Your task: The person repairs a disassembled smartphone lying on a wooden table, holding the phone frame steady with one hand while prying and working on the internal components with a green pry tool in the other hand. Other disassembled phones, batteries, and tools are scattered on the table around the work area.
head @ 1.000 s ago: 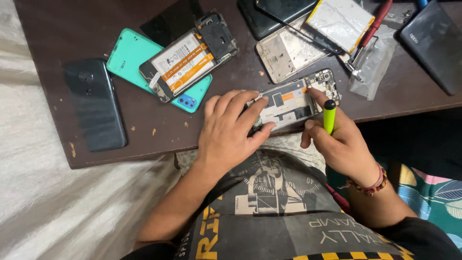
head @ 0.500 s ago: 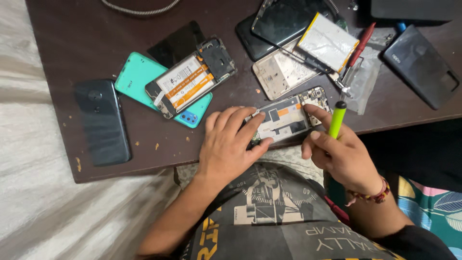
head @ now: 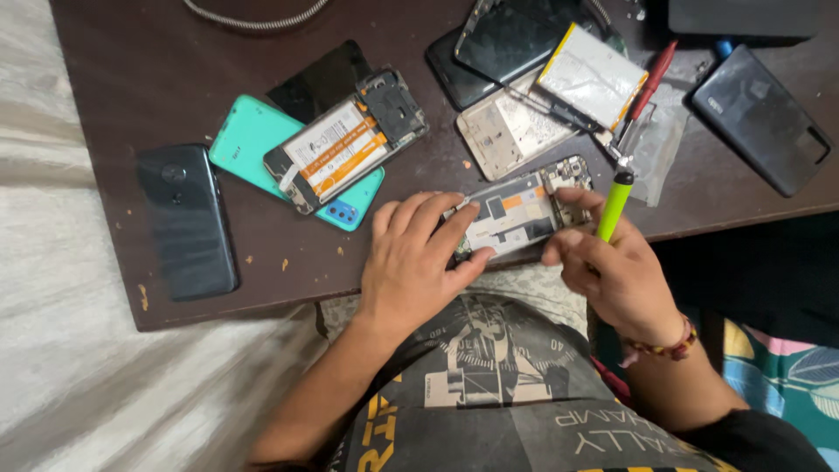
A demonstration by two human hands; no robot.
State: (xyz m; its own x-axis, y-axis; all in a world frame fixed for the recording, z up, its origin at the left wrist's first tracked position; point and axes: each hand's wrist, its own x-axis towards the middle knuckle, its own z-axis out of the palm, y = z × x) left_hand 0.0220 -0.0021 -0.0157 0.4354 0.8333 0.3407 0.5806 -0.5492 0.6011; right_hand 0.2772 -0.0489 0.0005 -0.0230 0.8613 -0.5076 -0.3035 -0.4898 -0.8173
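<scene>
Dark brown wooden table (head: 175, 52) carries an opened phone with bare circuit board (head: 523, 212) at its near edge; left hand (head: 418, 262) presses it, right hand (head: 612, 271) grips a lime-green screwdriver (head: 614, 203) beside it.

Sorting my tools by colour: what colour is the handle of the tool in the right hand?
Bright yellow-green handle, seen in the head view, held in the right hand.

Since a second ago the right hand (head: 616, 275) has tipped the green-handled screwdriver (head: 614, 205) more upright and slid its fingers further onto the opened phone (head: 522, 212), while the left hand (head: 415, 262) has spread flatter over the phone's near end at the desk (head: 175, 79) edge.
</scene>
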